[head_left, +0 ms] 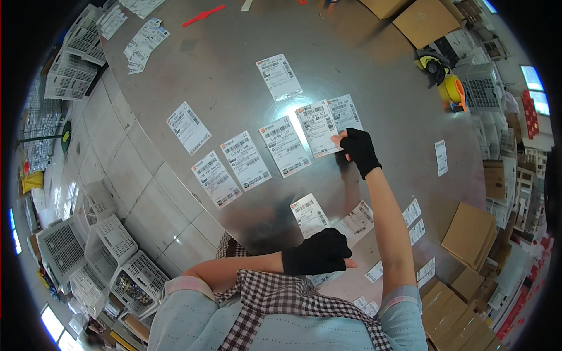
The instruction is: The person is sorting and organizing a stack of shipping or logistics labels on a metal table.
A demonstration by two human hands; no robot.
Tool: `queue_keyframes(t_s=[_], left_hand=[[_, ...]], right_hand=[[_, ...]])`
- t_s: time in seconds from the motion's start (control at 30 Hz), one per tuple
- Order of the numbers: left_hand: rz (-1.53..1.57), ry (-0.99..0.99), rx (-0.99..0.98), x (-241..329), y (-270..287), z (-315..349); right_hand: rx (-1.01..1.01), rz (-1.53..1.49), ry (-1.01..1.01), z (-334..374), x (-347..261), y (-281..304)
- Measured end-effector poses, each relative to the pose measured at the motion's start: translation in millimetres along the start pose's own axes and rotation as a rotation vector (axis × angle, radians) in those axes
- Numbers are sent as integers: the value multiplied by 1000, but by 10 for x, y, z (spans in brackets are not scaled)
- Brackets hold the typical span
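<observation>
The hands were apart: the right hand (358,151) had its fingertips on the lower right edge of a white label (315,126), though an onlooker could not tell whether they pinched it; the left hand (319,253) was curled near the body, any hold hidden. The label lay flat on the grey surface (363,52), ahead and left of the right hand, the nearer one; its long axis ran away from the person, far end slanting left.
</observation>
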State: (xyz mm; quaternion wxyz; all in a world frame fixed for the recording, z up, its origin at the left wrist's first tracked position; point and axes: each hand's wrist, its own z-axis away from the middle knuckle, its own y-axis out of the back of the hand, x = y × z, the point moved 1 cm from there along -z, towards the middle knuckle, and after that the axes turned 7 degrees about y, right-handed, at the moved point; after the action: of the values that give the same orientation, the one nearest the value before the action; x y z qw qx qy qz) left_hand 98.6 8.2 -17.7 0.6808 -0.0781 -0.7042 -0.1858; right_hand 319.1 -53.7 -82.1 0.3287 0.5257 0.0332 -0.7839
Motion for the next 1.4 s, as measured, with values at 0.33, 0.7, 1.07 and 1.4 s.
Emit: queue_keyframes(t_s=[0.33,0.7,1.07,1.4], left_hand=[[66,20,75,-1,-25,3],[45,-28,77,-32,-31,-13],[20,-11,34,-10,4,-23],[-4,-52,76,1,23,-44]], right_hand=[[-2,-10,-10,15,-23,16],[21,-26,-12,7,-103,124],[87,-186,52,51,-131,280],[174,271,202,53,-25,-196]])
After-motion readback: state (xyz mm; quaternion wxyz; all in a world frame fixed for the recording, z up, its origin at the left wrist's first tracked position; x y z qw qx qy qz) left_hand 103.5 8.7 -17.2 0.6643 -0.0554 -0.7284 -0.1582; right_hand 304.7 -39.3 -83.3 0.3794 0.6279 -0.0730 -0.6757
